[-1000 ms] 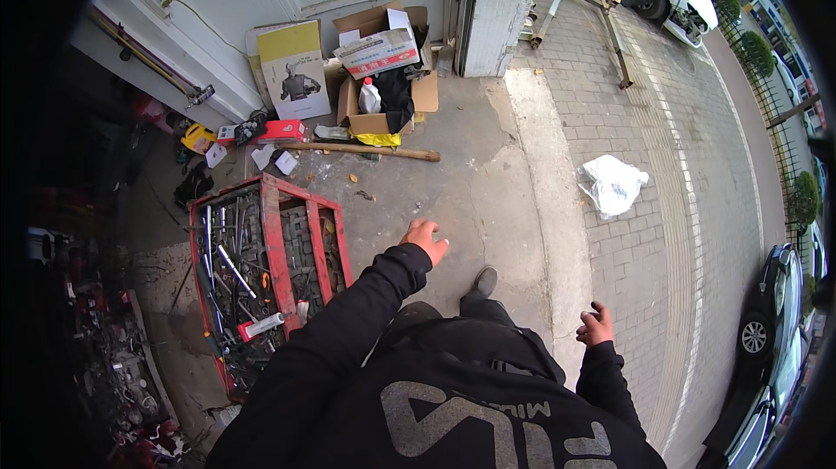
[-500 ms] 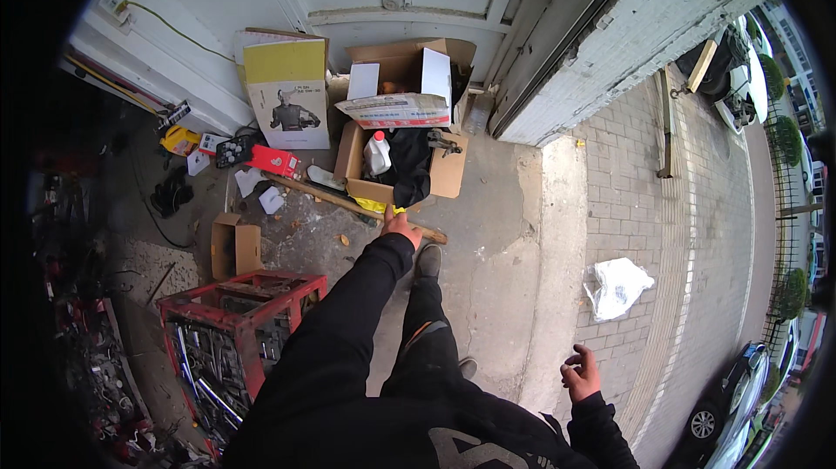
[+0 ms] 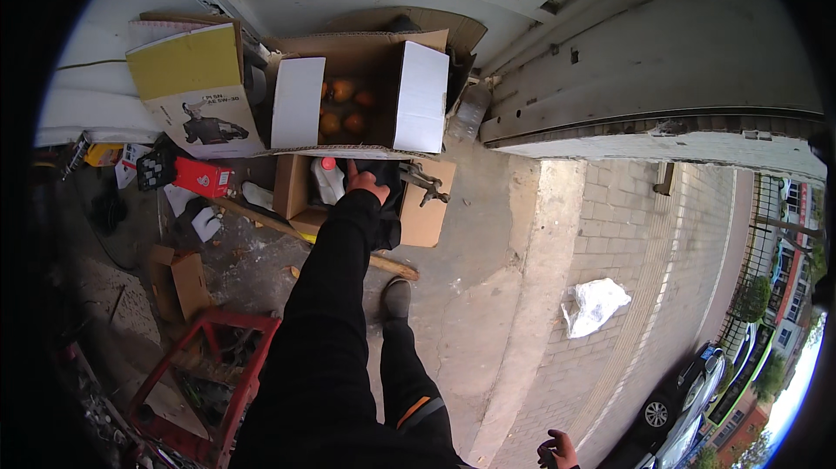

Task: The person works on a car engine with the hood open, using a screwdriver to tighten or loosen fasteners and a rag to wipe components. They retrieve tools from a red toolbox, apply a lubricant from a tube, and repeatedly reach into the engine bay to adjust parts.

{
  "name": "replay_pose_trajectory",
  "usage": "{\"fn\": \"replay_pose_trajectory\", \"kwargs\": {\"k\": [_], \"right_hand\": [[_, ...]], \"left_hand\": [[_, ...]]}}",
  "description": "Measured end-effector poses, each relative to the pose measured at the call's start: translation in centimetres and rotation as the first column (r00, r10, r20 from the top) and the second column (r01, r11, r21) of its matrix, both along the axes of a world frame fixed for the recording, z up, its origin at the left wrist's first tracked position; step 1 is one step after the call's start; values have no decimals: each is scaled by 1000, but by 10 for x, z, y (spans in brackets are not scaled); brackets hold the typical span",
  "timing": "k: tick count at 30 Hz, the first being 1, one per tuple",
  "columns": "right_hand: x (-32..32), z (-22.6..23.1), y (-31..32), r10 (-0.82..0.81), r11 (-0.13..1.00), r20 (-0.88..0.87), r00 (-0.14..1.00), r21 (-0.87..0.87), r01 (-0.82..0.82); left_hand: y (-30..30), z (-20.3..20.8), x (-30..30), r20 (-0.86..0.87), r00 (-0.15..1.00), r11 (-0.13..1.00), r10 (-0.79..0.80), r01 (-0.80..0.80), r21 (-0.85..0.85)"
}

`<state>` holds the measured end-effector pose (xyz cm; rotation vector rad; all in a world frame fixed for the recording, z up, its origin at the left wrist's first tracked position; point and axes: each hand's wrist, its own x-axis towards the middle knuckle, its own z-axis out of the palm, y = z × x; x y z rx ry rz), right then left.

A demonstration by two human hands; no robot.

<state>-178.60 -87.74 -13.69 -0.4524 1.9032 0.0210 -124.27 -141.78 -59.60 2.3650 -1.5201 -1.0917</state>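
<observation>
My left hand point(image 3: 369, 185) is over the lower cardboard box point(image 3: 433, 220), its index finger stretched out and nothing seen in it. Beside its fingertips stands a white bottle with a red cap point(image 3: 328, 180). Black cloth point(image 3: 389, 222) lies under and around the hand. To its right, a dark metal part point(image 3: 424, 182) rests at the box's edge. Just beyond is a taller cardboard box point(image 3: 298, 104) with white flaps, several round orange fruits point(image 3: 343, 90) inside. Low on the right hangs my right hand point(image 3: 560, 449), fingers loosely apart and holding nothing visible, away from any object.
A wooden pole point(image 3: 392, 266) lies on the floor before the boxes. A red metal frame point(image 3: 261, 356) stands near left, beside a small open carton point(image 3: 185, 284). A red box point(image 3: 201, 178) sits farther left. White plastic point(image 3: 596, 306) lies on the paving outside.
My left hand has moved forward from near the pole to over the lower box. The view has shifted toward the boxes, revealing the fruits. My right hand now sits lower in view.
</observation>
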Motion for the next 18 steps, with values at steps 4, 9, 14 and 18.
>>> {"fn": "replay_pose_trajectory", "kwargs": {"k": [4, 9, 14, 18], "right_hand": [[0, 17, -7, 72, 997, -22, 997, 23, -71], [14, 29, -52, -90, 993, 22, 996, 78, 88], [23, 35, -81, 7, 999, 53, 999, 37, -9], [30, 39, -99, 48, 999, 90, 995, -13, -47]], "left_hand": [[-1, -23, -4, -52, 995, 996, -85, 84, -15], [38, 23, -40, -405, 885, 942, 231, -307, -133], [85, 90, -60, -736, 625, 861, 262, -496, -115], [134, 135, -68, -762, 492, 806, 420, -588, 64]]}}
